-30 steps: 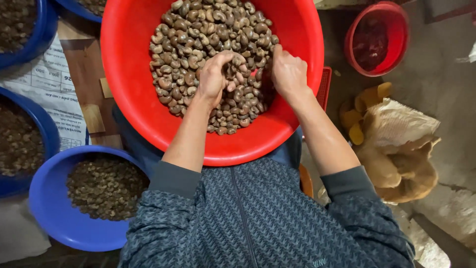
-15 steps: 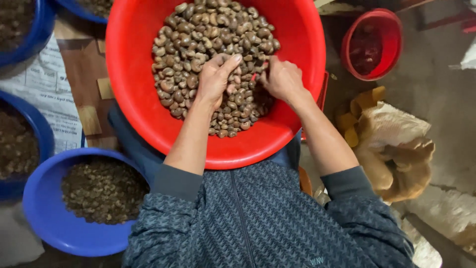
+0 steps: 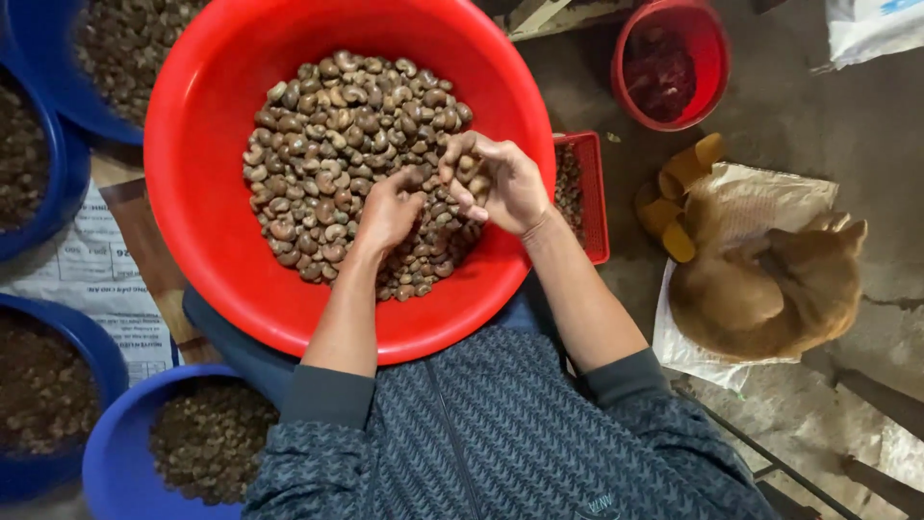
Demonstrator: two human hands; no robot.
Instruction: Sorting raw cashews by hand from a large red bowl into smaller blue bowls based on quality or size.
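Fingers [image 3: 462,171] of the right hand [image 3: 500,183] are curled inward into a loose cup, palm turned up, and a few cashew nuts [image 3: 337,135] lie inside this cup, so the hand grasps them gently and does not squeeze. It is lifted a little above the heap, probably so the nuts can be looked at. The left hand [image 3: 390,210] lies palm down on the heap, its fingers bent and pushed among the nuts; I cannot tell if it pinches one nut or only rests there. The two hands are very near, fingertips almost touching.

All these nuts are in the big red basin [image 3: 207,193], which sits on the person's lap, against the patterned grey-blue jacket [image 3: 481,433], so both arms reach it easily. The nuts fill only the middle and the bottom of it, and the red wall stays bare around.

On the left side stand several blue basins [image 3: 111,462] with darker, smaller pieces inside, close enough for the left arm. A printed paper sheet [image 3: 82,279] lies under them. On the right, a small red crate [image 3: 587,193] touches the basin rim, and a small red bucket [image 3: 674,67] with dark content stands further away. A brown dog [image 3: 770,289] sleeps curled on a pale sack [image 3: 760,197] on the floor.
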